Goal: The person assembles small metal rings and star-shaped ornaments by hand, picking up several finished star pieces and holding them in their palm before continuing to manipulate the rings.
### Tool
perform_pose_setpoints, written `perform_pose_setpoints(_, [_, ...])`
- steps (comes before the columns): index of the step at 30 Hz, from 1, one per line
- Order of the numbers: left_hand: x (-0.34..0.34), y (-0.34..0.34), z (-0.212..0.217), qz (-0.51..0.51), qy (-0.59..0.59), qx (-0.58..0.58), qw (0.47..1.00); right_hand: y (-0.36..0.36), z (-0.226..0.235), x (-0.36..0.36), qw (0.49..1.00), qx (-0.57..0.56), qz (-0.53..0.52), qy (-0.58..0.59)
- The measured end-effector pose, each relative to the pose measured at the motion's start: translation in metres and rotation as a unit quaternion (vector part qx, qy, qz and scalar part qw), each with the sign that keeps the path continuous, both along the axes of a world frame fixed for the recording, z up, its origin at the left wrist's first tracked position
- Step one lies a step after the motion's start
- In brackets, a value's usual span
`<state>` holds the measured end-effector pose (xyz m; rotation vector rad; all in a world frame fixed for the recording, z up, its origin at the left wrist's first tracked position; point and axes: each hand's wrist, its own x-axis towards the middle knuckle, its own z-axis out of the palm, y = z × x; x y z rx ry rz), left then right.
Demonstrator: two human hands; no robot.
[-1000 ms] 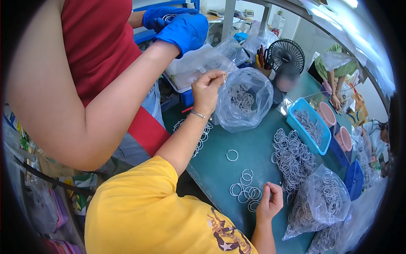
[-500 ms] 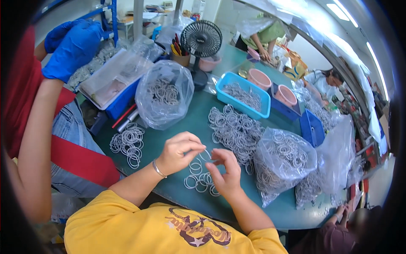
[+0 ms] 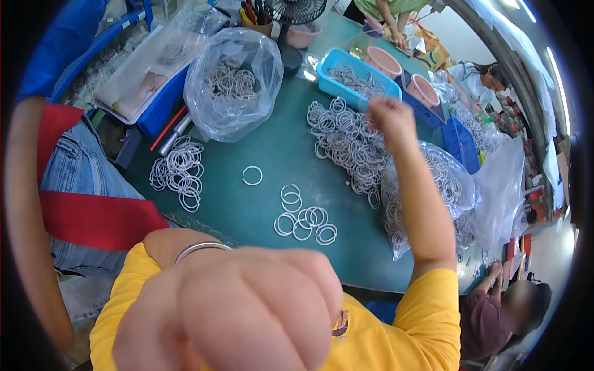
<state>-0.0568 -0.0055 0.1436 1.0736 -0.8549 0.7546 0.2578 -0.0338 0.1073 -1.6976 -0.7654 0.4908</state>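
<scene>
Grey rings (image 3: 303,217) are lying in a loose, partly overlapping group near the near edge of the green tabletop (image 3: 223,154), with a single ring (image 3: 252,185) sitting apart, farther and to the left. The left hand (image 3: 247,309) is looming blurred and very near, its fingers curling; I cannot tell whether they are gripping anything. The right hand (image 3: 393,120) is hovering at the far right, where the light-blue tray's near corner and the large heap (image 3: 349,142) of rings are meeting in view; blur is hiding whether it is holding or touching something. The two hands are staying well apart.

The light-blue tray (image 3: 339,90) is holding more rings. At left, a small heap (image 3: 179,168) is lying just near a red stick (image 3: 168,128) and a metal rod (image 3: 176,135). Beyond, a clear open bag (image 3: 241,120) is containing rings; at right, a filled bag (image 3: 396,216) is bulging partly behind the right forearm.
</scene>
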Motion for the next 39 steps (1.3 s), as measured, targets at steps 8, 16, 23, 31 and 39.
perform_pose_setpoints(8, [-0.021, 0.004, -0.006, -0.005, 0.022, 0.018, 1.000, 0.000, -0.001, 0.024, 0.995, 0.059, -0.023, 0.073])
perform_pose_setpoints(16, [-0.059, 0.004, 0.002, 0.066, 0.044, 0.040, 0.996, -0.007, -0.050, -0.084, 0.927, -0.140, 0.294, -0.185])
perform_pose_setpoints(23, [-0.071, -0.003, 0.004, 0.089, 0.054, 0.030, 0.994, 0.029, -0.106, -0.151, 0.883, -0.044, 0.277, -0.376])
perform_pose_setpoints(31, [-0.021, 0.010, -0.058, 0.366, 0.173, 0.024, 0.914, -0.002, -0.093, -0.137, 0.908, 0.040, 0.288, -0.302])
perform_pose_setpoints(39, [0.019, 0.003, -0.141, 0.202, 0.491, -0.033, 0.847, -0.067, -0.089, -0.132, 0.922, 0.152, 0.230, -0.272])
